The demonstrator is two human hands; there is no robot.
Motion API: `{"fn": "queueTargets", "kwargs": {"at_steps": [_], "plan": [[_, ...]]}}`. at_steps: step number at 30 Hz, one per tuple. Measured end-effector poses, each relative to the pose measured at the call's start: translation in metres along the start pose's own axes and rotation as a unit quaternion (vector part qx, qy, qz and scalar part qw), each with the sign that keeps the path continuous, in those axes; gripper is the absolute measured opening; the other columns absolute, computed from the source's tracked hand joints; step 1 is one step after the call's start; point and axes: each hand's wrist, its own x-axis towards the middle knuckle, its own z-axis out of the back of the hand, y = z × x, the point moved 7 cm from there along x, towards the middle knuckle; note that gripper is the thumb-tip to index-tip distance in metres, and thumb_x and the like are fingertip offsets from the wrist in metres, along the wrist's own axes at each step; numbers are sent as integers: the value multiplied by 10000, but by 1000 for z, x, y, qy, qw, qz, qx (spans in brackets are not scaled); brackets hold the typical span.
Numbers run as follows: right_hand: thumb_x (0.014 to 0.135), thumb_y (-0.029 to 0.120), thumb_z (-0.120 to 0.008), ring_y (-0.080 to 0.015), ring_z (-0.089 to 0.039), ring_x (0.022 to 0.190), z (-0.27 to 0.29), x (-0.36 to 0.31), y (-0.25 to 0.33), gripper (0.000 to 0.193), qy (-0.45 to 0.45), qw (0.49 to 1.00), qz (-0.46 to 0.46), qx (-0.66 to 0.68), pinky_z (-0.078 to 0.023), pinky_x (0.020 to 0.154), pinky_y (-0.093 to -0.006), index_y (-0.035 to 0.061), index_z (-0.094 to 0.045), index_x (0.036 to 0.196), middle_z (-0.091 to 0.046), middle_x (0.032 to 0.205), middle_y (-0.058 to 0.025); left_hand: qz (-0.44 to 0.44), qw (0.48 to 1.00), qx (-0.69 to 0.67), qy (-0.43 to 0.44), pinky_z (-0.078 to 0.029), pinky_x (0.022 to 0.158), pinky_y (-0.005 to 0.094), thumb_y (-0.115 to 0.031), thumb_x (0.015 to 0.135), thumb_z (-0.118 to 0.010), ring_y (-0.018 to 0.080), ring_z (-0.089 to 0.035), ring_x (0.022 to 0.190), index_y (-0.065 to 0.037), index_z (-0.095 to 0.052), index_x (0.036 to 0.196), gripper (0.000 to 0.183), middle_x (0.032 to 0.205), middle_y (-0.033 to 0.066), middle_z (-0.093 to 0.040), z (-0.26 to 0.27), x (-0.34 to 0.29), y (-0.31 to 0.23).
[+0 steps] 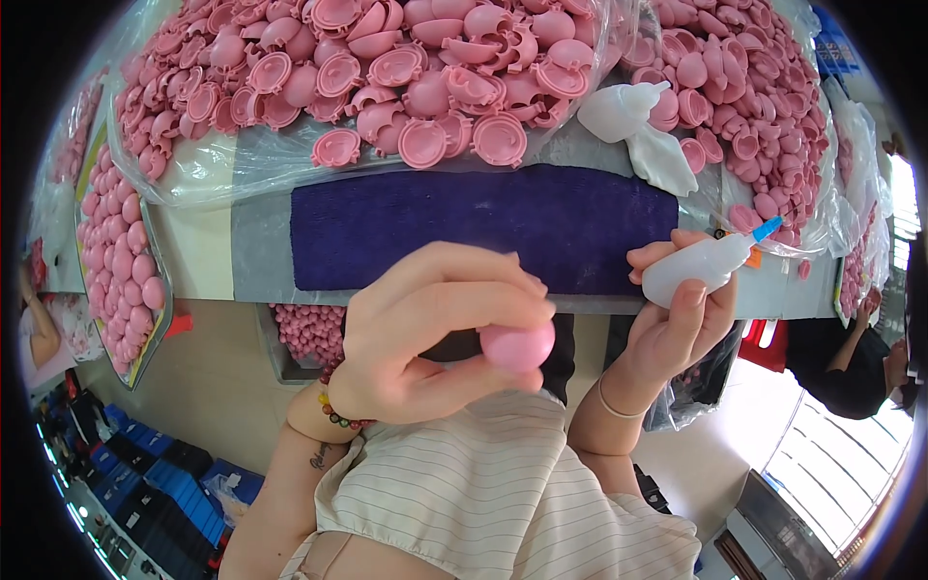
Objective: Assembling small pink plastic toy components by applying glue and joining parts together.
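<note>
My left hand (pixel 425 333) grips a pink ball (pixel 518 346), my right hand (pixel 677 314) clasps a glue bottle (pixel 701 268), at the worktop's (pixel 208 232) near edge beside a purple cloth (pixel 483 227).

1. The table (pixel 193 253) has a pale top and runs across the upper half of the view; its near edge bends with the lens.
2. A dark blue cloth (pixel 483 224) lies flat at the middle of the table, close to the near edge.
3. A clear plastic sheet (pixel 242 164) lies on the table behind the cloth, heaped with pink plastic shells (pixel 406 77).
4. A white squeeze bottle (pixel 619 108) lies on its side behind the cloth's right end.
5. A tray of pink balls (pixel 121 261) sits at the table's left end.
</note>
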Motion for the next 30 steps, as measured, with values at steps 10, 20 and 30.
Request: {"fn": "queueTargets", "kwargs": {"at_steps": [10, 20, 30], "plan": [[747, 372, -559, -120, -534, 579, -1, -1, 1, 462, 0, 1000, -4, -10, -390, 547, -194, -63, -493, 886, -584, 643, -115, -11, 898, 438, 43, -399, 617, 315, -57, 594, -654, 226, -468, 729, -63, -565, 878, 298, 784, 64, -454, -22, 21, 8], [780, 363, -513, -153, -541, 540, -5, -1, 1, 467, 5, 999, 36, -19, -402, 462, -194, -92, -473, 881, -557, 639, -159, 59, 814, 563, 130, -360, 614, 307, -58, 586, -633, 204, -442, 717, -84, -574, 884, 305, 733, 35, -427, -25, 27, 1], [770, 369, -527, -151, -538, 534, 1, -2, 0, 476, -7, 999, 33, -14, -379, 453, -193, -92, -476, 879, -552, 639, -152, 12, 971, 234, 47, -414, 634, 290, -49, 509, -687, 207, -537, 702, -5, -594, 817, 325, 865, 105, -584, 17, 24, -14]]}}
